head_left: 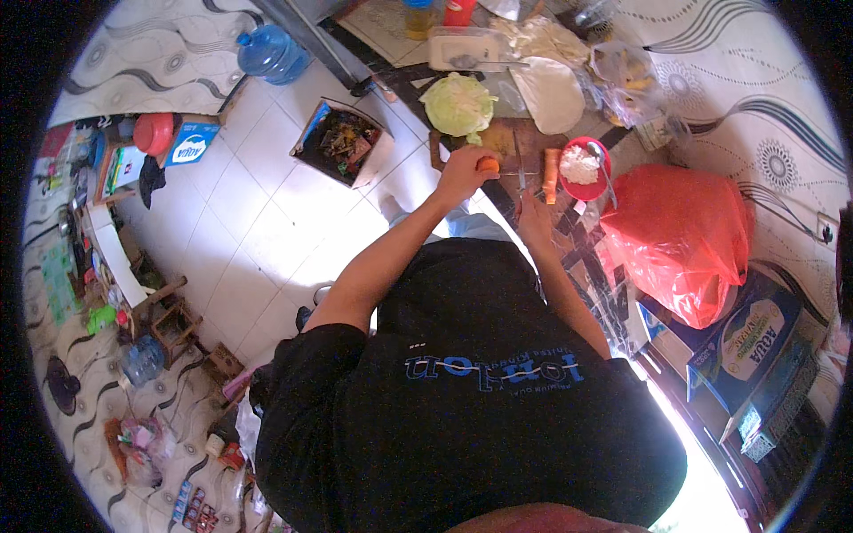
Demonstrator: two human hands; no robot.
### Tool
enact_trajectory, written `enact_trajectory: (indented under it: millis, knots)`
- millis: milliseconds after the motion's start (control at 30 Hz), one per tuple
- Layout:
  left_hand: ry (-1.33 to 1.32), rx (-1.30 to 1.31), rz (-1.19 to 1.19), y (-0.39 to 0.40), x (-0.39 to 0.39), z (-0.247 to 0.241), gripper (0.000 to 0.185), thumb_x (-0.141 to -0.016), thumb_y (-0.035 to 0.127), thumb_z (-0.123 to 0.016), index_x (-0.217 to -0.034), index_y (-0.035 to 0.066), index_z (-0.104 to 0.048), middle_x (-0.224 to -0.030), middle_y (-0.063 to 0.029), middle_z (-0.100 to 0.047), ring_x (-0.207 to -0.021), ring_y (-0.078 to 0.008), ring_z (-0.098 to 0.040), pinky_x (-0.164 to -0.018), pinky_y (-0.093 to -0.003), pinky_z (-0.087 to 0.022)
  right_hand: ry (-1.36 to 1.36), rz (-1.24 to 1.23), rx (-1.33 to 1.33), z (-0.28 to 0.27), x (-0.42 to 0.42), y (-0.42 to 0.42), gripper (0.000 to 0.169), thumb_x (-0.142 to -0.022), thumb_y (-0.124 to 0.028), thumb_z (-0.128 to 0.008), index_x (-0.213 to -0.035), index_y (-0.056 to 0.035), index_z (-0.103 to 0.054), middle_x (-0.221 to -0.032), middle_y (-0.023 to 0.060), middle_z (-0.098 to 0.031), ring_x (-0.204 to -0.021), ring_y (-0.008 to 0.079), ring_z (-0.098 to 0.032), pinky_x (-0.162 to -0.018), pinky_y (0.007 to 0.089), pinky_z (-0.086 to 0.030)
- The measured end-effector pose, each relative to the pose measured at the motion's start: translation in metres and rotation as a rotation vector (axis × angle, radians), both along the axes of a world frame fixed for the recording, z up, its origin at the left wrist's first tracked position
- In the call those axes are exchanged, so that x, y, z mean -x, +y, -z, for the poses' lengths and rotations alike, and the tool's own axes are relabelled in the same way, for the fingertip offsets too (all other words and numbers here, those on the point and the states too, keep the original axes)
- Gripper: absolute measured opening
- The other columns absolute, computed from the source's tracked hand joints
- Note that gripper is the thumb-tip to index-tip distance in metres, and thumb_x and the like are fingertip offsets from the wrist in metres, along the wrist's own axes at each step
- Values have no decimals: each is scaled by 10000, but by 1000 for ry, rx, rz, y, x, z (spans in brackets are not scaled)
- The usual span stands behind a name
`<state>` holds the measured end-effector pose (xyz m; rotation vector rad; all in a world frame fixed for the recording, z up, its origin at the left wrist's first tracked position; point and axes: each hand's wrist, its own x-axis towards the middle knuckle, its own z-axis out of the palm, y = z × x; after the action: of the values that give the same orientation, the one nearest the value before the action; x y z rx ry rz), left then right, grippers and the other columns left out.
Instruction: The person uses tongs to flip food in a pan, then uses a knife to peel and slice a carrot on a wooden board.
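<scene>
My left hand (464, 174) holds an orange piece of carrot (488, 165) at the near left part of a wooden cutting board (510, 130). In my right hand (534, 213) is the handle of a knife (519, 154), its blade pointing away from me over the board. A longer orange piece, apparently carrot (551, 174), lies just right of the knife. Beside it stands a red bowl (584, 194) with white crumbly food and a metal spoon (607, 176). A cut head of cabbage (457, 106) rests beyond my left hand, at the board's far left.
A plastic tray (463, 50), a pale flat oval item (550, 93) and plastic bags (623, 76) lie farther back. A large red plastic bag (680, 233) sits at the right. On the floor at left stand an open cardboard box of scraps (343, 143) and a blue water jug (273, 56).
</scene>
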<state>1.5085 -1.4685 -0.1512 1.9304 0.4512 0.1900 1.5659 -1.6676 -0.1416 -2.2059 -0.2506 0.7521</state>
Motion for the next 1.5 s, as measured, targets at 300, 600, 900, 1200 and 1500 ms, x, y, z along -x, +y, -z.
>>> enact_trajectory:
  millis: [300,600,900,1200,1500]
  knots:
    - [-169,-468,-32,-20,-41,43,345,-809,246,-705,-1099,75,-630,-1115,-125,-587,-990,-344,-599,-841,-405,-515,-49,-74,155,14,-20,-9,455,-987,-296,-354,-1309,4,-470,-1096,333,-592,-1032,483,-582,-894,519,-447]
    - [-320,-584,52,-10,-31,56,253,-779,109,-687,-1031,83,-674,-1091,-77,-665,-950,-279,-650,-787,-378,-546,-226,-345,-96,15,-19,0,625,-905,-100,-474,-1489,-80,-252,-1304,325,-483,-1140,483,-526,-960,500,-442]
    - [-269,-588,36,-15,-34,49,186,-780,130,-696,-957,74,-690,-991,-64,-665,-861,-271,-657,-734,-374,-551,-127,-428,82,15,-21,8,751,-825,-19,-453,-1515,-186,-209,-1302,332,-471,-1105,520,-535,-951,542,-448]
    - [-252,-598,-1,-20,-35,55,155,-799,145,-703,-936,74,-693,-976,-59,-649,-843,-263,-661,-695,-361,-559,-308,-458,97,21,-18,5,693,-850,6,-427,-1502,-137,-243,-1103,295,-547,-917,499,-587,-793,527,-498]
    - [-221,-580,2,-19,-33,55,160,-823,135,-677,-977,95,-697,-1036,-70,-664,-883,-263,-669,-727,-363,-565,-309,-468,112,27,-14,12,788,-839,-152,-594,-1513,-167,-186,-1197,321,-514,-899,509,-606,-760,539,-527]
